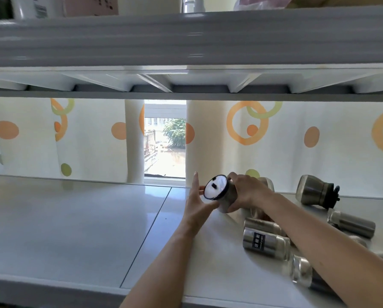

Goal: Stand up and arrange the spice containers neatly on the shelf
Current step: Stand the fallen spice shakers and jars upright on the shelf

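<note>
One spice container [225,200], gripped by right hand [246,192], points white end [215,189] leftward.

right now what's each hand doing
left hand: open, fingers straight against the end of the spice container
right hand: gripping the spice container
</note>
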### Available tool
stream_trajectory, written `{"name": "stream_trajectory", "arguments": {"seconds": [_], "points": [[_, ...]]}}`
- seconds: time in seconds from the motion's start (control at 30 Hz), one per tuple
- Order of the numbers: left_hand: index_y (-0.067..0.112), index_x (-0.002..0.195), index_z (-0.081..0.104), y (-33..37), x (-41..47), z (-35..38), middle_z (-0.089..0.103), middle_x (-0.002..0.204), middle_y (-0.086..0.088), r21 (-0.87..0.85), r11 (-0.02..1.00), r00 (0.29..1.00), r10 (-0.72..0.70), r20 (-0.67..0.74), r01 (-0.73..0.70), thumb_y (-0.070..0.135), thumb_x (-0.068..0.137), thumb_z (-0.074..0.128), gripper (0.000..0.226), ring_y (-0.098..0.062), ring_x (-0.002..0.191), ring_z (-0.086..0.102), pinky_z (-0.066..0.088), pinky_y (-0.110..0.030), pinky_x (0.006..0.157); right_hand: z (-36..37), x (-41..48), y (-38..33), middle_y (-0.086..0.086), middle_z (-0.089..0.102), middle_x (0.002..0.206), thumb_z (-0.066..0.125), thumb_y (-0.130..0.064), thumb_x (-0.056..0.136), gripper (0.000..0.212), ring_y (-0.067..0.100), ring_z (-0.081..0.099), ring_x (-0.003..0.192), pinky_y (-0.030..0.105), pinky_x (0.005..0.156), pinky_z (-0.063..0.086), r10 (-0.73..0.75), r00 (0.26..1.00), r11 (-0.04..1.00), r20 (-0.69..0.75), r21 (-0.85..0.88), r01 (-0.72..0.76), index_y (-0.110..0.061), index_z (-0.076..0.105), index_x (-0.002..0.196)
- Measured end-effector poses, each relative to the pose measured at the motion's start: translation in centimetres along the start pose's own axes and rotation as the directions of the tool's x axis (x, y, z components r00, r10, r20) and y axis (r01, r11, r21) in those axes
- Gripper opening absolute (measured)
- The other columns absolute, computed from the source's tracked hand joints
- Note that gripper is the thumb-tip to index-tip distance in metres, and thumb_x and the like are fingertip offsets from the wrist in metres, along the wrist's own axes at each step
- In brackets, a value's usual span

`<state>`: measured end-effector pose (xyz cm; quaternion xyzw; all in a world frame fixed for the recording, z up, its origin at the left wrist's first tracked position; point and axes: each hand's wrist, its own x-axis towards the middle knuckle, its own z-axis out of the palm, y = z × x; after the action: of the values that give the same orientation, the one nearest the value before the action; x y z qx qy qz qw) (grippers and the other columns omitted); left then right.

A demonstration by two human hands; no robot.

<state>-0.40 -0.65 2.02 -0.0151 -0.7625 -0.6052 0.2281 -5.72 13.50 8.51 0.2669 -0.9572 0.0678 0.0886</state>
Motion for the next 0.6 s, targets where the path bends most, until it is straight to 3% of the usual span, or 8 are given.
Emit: {"name": "stream_trajectory", "arguments": {"seconds": [0.1, 0.2, 0.37, 0.5, 0.6], "points": [[0.03, 0.151, 0.014, 0.2, -0.2, -0.2, 0.051, 0.121, -0.002, -0.022, 0.999, 0.997, 0.029, -0.066, -0.031, 0.035, 0.058, 0.075, 0.112, -0.013, 0.115, 0.051, 0.039, -0.013, 0.086, 0.4, 0.2, -0.9, 0.0, 0.061, 0.098, 0.08, -0.049, 0.055, 0.071, 0.021, 0.059, 0.093, 0.03, 0.071, 0.044, 0.016, 0.999, 0.999, 0.033, 0.046, -0.017, -0.017, 0.042, 0.106], [0.032, 0.149, 0.017, 0.5, -0.4, -0.5, 0.049, 0.12, -0.004, -0.013, 0.999, 0.991, 0.043, -0.126, -0.045, 0.052, 0.044, 0.069, 0.119, -0.014, 0.112, 0.052, 0.04, -0.016, 0.087, 0.3, 0.2, -1.9, -0.008, 0.053, 0.084, 0.079, -0.051, 0.057, 0.068, 0.016, 0.052, 0.081, 0.024, 0.062, 0.036, 0.016, 0.998, 0.996, 0.052, 0.089, -0.021, -0.018, 0.043, 0.105], [0.035, 0.149, 0.016, 0.0, -0.1, -0.8, 0.049, 0.124, -0.004, 0.028, 0.998, 0.988, 0.057, -0.144, -0.053, 0.048, 0.047, 0.065, 0.114, -0.019, 0.112, 0.055, 0.045, -0.026, 0.088, 1.4, 0.9, -1.7, -0.013, 0.061, 0.081, 0.081, -0.055, 0.046, 0.065, 0.013, 0.06, 0.084, 0.02, 0.06, 0.04, 0.006, 0.995, 0.968, 0.101, 0.25, -0.031, -0.023, 0.056, 0.098], [0.036, 0.149, 0.016, -0.4, -0.2, -0.7, 0.049, 0.129, -0.003, 0.074, 0.995, 0.988, 0.073, -0.134, -0.063, 0.035, 0.058, 0.069, 0.106, -0.021, 0.113, 0.055, 0.044, -0.026, 0.089, 1.7, 0.0, -1.6, -0.009, 0.062, 0.09, 0.081, -0.039, 0.064, 0.037, 0.011, 0.058, 0.088, 0.021, 0.075, 0.043, -0.037, 0.991, 0.941, 0.132, 0.338, -0.01, -0.031, 0.052, 0.085], [0.036, 0.149, 0.015, -0.5, -0.1, -0.7, 0.051, 0.129, -0.003, 0.11, 0.993, 0.987, 0.069, -0.147, -0.053, 0.032, 0.06, 0.069, 0.105, -0.021, 0.115, 0.056, 0.043, -0.025, 0.087, 1.6, -0.5, -1.6, -0.009, 0.057, 0.093, 0.079, -0.035, 0.07, 0.038, 0.01, 0.054, 0.091, 0.02, 0.078, 0.04, -0.043, 0.987, 0.928, 0.152, 0.373, -0.017, -0.03, 0.053, 0.097]]}}
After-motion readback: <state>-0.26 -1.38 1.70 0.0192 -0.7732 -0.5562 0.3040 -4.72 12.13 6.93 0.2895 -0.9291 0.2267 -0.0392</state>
